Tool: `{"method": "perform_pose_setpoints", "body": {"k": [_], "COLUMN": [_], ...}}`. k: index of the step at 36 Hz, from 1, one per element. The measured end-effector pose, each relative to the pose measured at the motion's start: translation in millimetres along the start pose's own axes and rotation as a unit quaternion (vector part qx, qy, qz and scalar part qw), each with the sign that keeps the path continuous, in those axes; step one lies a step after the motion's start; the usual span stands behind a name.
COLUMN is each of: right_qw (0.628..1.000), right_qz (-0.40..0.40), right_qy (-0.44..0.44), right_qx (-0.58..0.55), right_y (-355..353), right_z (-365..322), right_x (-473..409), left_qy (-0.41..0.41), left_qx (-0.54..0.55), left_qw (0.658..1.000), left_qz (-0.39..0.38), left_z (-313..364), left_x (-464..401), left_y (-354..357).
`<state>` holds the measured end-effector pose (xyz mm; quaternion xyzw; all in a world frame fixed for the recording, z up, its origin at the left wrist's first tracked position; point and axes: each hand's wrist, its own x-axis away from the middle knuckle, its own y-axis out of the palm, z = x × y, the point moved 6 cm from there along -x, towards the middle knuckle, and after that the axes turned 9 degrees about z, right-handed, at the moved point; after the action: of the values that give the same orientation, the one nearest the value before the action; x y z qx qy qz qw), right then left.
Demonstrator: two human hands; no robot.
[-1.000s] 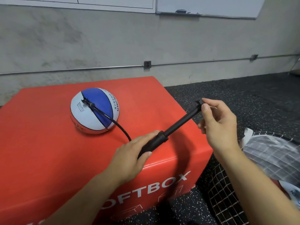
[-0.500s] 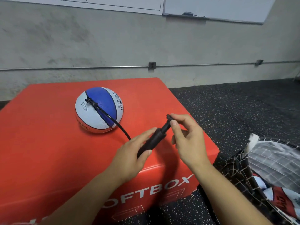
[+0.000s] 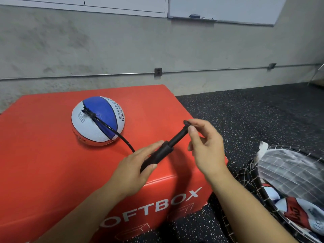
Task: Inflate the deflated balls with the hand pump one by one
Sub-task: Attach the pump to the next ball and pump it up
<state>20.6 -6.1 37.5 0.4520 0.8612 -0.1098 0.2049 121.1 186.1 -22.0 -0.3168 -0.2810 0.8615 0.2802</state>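
A red foam box (image 3: 52, 165) lettered "OFTBOX" on its front stands on the dark speckled floor (image 3: 254, 109). On its top rests a blue-and-white ball (image 3: 98, 121), left of and beyond the grips. A mesh basket (image 3: 245, 181) sits on the floor to their right.

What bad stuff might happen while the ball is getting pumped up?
1. The ball sits loose on the red box; a tug on the hose might roll it off.
2. The right hand only pinches the pump handle with its fingertips, so it may slip.
3. A hard yank might pull the needle fitting out of the ball.
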Motion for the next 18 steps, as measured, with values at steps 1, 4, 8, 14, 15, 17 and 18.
{"method": "perform_pose_setpoints", "body": {"k": [1, 4, 8, 14, 15, 17, 18], "right_qw": [1.0, 0.999, 0.996, 0.993, 0.993, 0.993, 0.993], "right_qz": [0.008, 0.03, 0.074, 0.102, 0.106, 0.109, 0.106], "right_qy": [0.002, 0.007, 0.023, 0.021, 0.015, 0.003, -0.002], "right_qx": [-0.007, -0.023, -0.043, -0.057, -0.054, -0.049, -0.048], "right_y": [-5.0, -22.5, -44.9, -46.7, -45.1, -40.2, -36.4], "right_z": [-2.3, -4.0, -5.0, -8.2, -8.2, -7.7, -7.2], "right_x": [-5.2, -19.7, -34.8, -37.5, -36.9, -34.8, -33.0], "left_qy": [0.002, 0.008, 0.018, 0.015, 0.014, 0.014, 0.013], "left_qx": [-0.005, -0.02, -0.034, -0.029, -0.029, -0.03, -0.028], "left_qw": [1.0, 1.0, 0.999, 0.999, 0.999, 0.999, 0.999], "left_qz": [0.0, -0.004, -0.007, -0.002, 0.0, 0.005, 0.006], "left_z": [1.1, 4.9, 8.1, 7.0, 7.0, 7.2, 6.7], "left_x": [0.5, 1.6, 1.4, 0.6, 0.8, 2.0, 2.7], "left_y": [-0.3, 0.4, 1.4, 0.4, 0.1, -0.6, -0.6]}}
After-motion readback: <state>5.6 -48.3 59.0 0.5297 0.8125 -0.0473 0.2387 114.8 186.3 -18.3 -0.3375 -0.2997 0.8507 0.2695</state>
